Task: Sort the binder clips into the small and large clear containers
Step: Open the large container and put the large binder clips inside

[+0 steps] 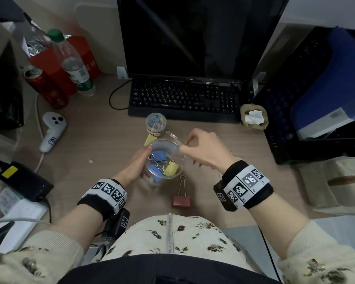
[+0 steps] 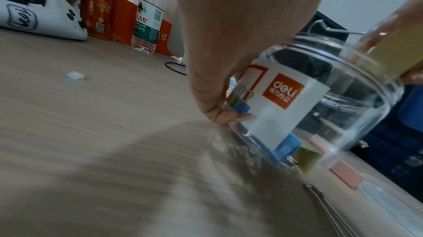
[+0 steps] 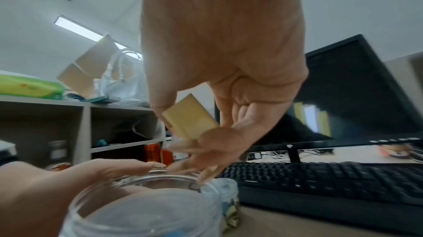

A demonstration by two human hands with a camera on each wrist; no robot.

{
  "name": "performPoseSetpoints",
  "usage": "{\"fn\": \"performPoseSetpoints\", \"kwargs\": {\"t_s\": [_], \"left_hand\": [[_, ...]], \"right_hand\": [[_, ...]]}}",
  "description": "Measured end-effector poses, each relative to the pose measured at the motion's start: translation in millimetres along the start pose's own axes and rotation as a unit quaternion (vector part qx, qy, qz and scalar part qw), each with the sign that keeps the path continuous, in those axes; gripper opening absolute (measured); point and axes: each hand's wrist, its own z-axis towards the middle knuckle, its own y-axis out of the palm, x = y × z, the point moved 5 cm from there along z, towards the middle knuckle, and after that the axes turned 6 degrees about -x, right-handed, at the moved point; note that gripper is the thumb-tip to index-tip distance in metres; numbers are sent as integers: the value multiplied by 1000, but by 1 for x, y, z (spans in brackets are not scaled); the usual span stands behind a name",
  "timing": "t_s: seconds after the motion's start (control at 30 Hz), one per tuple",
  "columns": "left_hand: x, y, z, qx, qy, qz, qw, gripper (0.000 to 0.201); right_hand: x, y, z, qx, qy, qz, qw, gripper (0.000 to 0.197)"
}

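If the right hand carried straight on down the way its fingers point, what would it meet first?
Probably the open mouth of the large clear plastic container; the right hand, pinching a large yellow binder clip, hangs just above it.

1. The head view was dim, with wide-angle bending at its edges.
2. A ceiling light strip (image 3: 77, 28) glowed overhead in the right wrist view.
3. Both wrist views showed motion blur; a soft shadow crossed the desk (image 2: 91, 132).

two clear containers (image 1: 164, 160), one red can (image 1: 45, 87), one bottle (image 1: 74, 64)
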Motion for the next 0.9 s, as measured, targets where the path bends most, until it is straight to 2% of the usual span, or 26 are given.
{"fn": "performPoseSetpoints", "kwargs": {"t_s": [0.1, 0.2, 0.23, 0.33, 0.37, 0.43, 0.5, 0.57, 0.63, 0.73, 0.83, 0.9], "left_hand": [[-4, 0, 3, -6, -4, 6, 1000, 38], [-11, -1, 9, 3, -6, 6, 1000, 36], [-12, -2, 10, 4, -3, 8, 1000, 41], [-20, -1, 12, -2, 3, 15, 1000, 73], [-17, 0, 10, -2, 4, 16, 1000, 76], [-17, 1, 10, 0, 9, 22, 1000, 66], [-21, -2, 13, 5, 15, 23, 1000, 59], [-29, -6, 15, 2, 12, 23, 1000, 71], [-31, -9, 14, 1, 2, 23, 1000, 82], [-30, -11, 14, 4, -5, 22, 1000, 78], [-36, -17, 20, 28, -17, 0, 999, 37], [-40, -22, 23, 45, -23, -20, 998, 32]], "right_hand": [[-14, 17, 4, -27, -5, -87, 996, 42], [-20, 28, 10, -20, -9, -152, 988, 47], [-22, 30, 12, -8, -8, -175, 985, 49], [-29, 41, 19, 24, -5, -235, 972, 52], [-31, 46, 21, 27, -4, -242, 970, 53], [-31, 57, 25, 7, -7, -230, 973, 57], [-30, 68, 30, -52, -20, -163, 985, 54], [-28, 78, 34, -122, -40, -75, 989, 47], [-25, 81, 38, -150, -54, -37, 986, 42], [-21, 74, 42, -114, -82, -16, 990, 35], [-19, 53, 44, -15, -113, 30, 993, 35], [-15, 36, 46, 54, -115, 36, 991, 38]]}}
